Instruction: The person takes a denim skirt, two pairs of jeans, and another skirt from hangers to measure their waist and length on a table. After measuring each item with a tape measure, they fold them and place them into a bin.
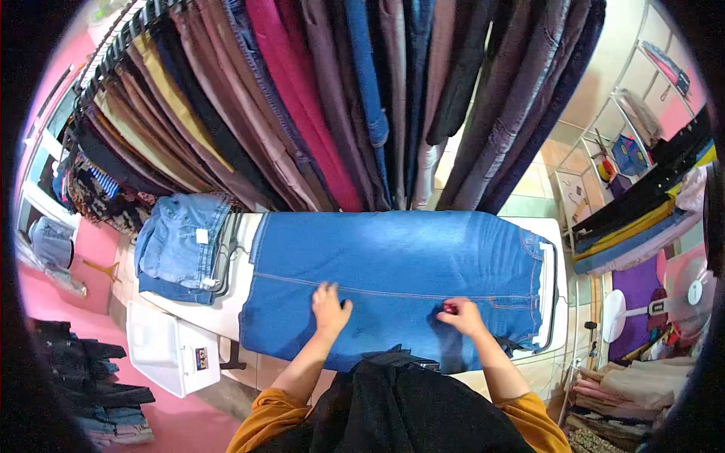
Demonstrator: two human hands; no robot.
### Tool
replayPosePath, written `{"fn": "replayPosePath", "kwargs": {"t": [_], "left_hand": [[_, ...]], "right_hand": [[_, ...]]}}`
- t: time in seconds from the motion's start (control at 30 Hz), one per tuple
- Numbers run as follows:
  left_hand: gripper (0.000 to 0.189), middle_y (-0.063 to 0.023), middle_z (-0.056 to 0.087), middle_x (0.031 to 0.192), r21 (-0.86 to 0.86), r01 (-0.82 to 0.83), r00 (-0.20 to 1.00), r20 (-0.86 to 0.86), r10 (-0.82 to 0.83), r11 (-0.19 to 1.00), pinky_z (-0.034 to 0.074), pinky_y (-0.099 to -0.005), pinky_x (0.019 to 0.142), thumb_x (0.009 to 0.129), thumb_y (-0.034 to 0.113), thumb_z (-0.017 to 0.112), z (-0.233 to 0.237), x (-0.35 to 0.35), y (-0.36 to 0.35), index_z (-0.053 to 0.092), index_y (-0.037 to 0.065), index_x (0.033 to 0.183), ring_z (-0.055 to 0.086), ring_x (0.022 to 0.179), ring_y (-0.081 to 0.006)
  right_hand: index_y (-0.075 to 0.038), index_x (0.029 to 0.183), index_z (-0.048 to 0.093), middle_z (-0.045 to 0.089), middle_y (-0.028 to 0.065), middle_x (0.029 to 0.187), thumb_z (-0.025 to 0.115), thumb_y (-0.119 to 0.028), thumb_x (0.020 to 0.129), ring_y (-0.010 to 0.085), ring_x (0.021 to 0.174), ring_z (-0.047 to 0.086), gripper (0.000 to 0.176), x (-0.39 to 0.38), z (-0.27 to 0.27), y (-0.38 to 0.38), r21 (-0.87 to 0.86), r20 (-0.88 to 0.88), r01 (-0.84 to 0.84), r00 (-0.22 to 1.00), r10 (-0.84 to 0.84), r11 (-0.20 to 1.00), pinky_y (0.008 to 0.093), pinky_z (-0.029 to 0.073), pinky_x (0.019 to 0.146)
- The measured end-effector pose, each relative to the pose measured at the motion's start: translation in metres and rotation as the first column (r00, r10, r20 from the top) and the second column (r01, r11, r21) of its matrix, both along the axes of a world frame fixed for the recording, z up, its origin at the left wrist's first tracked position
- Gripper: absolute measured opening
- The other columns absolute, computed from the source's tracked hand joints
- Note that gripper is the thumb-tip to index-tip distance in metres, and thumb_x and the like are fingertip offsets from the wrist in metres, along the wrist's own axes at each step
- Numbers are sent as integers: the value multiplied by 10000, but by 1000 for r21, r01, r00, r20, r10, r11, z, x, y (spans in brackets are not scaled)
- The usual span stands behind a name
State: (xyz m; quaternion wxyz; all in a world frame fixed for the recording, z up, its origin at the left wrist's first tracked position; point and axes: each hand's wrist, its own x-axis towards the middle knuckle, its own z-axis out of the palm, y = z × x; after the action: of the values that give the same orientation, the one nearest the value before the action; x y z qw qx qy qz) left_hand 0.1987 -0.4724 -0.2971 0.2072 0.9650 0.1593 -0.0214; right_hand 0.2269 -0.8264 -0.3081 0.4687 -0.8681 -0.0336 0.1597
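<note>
A blue denim skirt [393, 257] lies spread across a white table [560, 294], its waistband end at the right over a hanger. My left hand [329, 308] is above the skirt near its middle seam, fingers apart and nothing in them. Farther right, my right hand [461, 315] is closed in a pinch on a small red thing [451, 307], too small to name, just over the denim. Folded light-blue denim [177, 241] with a white tag lies at the table's left end, with hangers beside it.
Many trousers [302, 106] hang from a rack behind the table. A white plastic box [155, 347] stands at the lower left. Dark folded clothes [83, 377] lie at the far left. At the right are shelves, hanging clothes, a white fan [618, 313] and piled garments [627, 400].
</note>
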Motion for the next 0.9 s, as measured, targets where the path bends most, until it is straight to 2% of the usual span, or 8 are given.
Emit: {"fn": "replayPosePath", "kwargs": {"t": [0.1,0.23,0.37,0.57,0.63,0.83,0.87,0.9], "left_hand": [[362,-201,617,1038,-365,319,947,172,-273,875,467,-369,837,798,208,603,-27,5,-6,603,31,1114,596,979,-293],[282,-104,658,929,-882,79,905,-132,-405,464,512,-301,721,920,213,521,-25,1,-37,590,44,1135,628,805,-169],[229,-45,651,921,-962,-121,919,-202,-338,246,505,-267,734,923,185,531,-31,-10,-47,615,70,1103,603,832,-119],[188,-35,655,863,-953,-29,814,-198,-546,302,485,-242,659,883,217,596,-45,-5,-70,642,67,987,604,776,-102],[213,-55,658,829,-866,34,806,-272,-526,499,488,-247,615,876,240,602,-39,4,-77,640,51,966,617,718,-108],[268,-129,675,830,-855,-235,738,-466,-488,462,519,-271,554,899,284,552,-45,26,-70,612,31,965,668,680,-181],[275,-135,675,838,-847,-256,728,-486,-483,466,522,-278,557,904,288,538,-42,29,-69,611,31,970,671,688,-195],[288,-144,674,843,-847,-261,720,-490,-491,463,529,-288,568,910,290,525,-41,31,-67,606,20,972,672,692,-207]], "right_hand": [[34,987,634,653,80,841,770,-319,681,142,746,617,487,12,-1,54,92,-158,-157,973,170,983,287,517,664],[15,1032,605,639,86,874,701,-336,787,133,671,596,439,13,5,102,336,-412,-206,845,340,919,276,499,533],[-2,1038,576,626,71,834,678,-362,809,123,643,586,438,-3,3,106,319,-380,-189,872,308,929,266,484,505],[-99,891,593,501,-34,695,631,-433,817,57,503,411,344,-50,21,25,377,-669,-6,690,277,926,203,311,434],[-112,800,599,442,-47,585,622,-438,807,43,429,323,327,-79,47,-38,293,-764,78,619,184,953,211,225,381],[-130,696,605,458,-48,532,604,-441,754,82,416,374,316,-248,72,-223,-476,-867,2,167,-469,880,277,302,388],[-130,696,605,458,-48,532,604,-441,754,82,416,374,316,-346,24,-291,-487,-862,36,139,-487,873,277,302,388],[-135,592,583,517,-4,503,605,-408,725,126,421,463,305,-390,-15,-322,-900,-387,-52,552,-738,433,334,357,422]]}}
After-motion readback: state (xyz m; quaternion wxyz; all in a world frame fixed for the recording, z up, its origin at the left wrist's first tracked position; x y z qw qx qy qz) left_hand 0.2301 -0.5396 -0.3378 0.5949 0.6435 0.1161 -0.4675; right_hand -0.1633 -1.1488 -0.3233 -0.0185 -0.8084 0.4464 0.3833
